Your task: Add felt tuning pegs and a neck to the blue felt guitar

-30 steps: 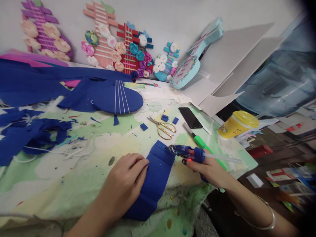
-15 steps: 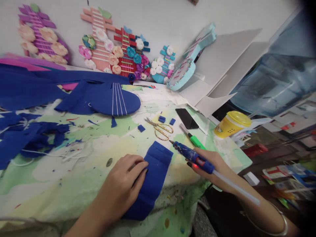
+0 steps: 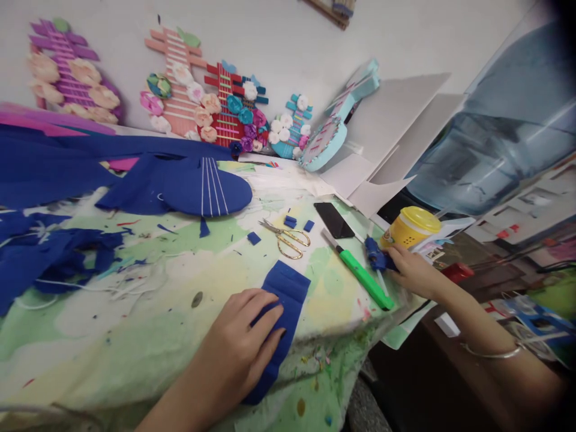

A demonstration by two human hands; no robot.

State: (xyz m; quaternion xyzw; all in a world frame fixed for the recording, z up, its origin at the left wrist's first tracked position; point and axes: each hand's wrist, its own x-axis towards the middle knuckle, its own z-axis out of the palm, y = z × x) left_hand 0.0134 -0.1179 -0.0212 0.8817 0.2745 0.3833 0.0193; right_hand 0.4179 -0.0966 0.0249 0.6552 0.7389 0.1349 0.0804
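Note:
My left hand (image 3: 245,336) rests on a folded strip of blue paper (image 3: 292,285), its fingers laid over it and slightly apart. Part of the strip is hidden beneath the palm. Over at the table's right edge, my right hand (image 3: 414,271) is closed around the handle of a blue glue gun (image 3: 374,254). The gun's tip points up and left, between a black phone (image 3: 333,219) and a yellow lidded cup (image 3: 410,228). Just left of the gun lies a green utility knife (image 3: 365,279). Gold-handled scissors (image 3: 288,239) lie near small blue pieces (image 3: 254,238).
A blue guitar-shaped piece (image 3: 207,187) with white strings lies at the back left. Blue scraps (image 3: 81,255) and white cord are heaped at the left. Decorated craft guitars (image 3: 177,90) lean on the wall. White boards (image 3: 396,126) stand at the back right.
My right hand has carried the glue gun right and away from me, from beside the strip to near the cup. The green knife is now uncovered. My left hand stays on the strip.

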